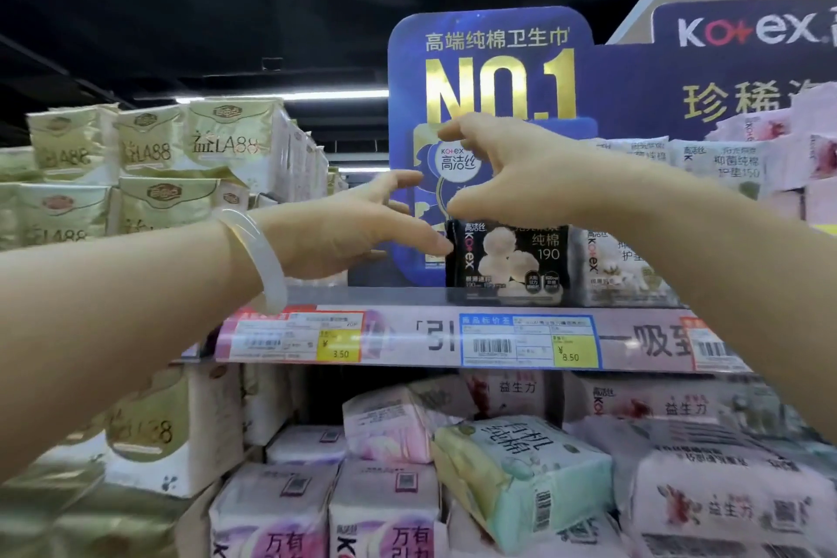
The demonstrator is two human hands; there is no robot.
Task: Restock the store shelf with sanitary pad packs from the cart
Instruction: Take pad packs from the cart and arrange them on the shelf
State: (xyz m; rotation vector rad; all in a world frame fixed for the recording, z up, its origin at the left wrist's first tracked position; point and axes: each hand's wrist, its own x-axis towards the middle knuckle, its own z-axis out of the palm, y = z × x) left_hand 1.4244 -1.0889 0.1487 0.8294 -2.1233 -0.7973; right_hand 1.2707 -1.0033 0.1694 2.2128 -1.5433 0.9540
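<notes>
A black pad pack (509, 258) stands upright on the upper shelf (398, 295), in front of a blue "NO.1" display card (491, 73). My left hand (348, 231), with a pale bangle on the wrist, reaches in from the left; its straight fingers touch the pack's left edge. My right hand (507, 170) hovers just above the pack with thumb and fingers spread wide, holding nothing. A white pack (620, 267) stands right beside the black one. The cart is out of view.
Gold-green packs (149, 159) are stacked on the left. Pink, purple and mint packs (521, 471) fill the lower shelf. Price tags (527, 340) line the shelf edge. More pink packs (770, 159) sit at the upper right.
</notes>
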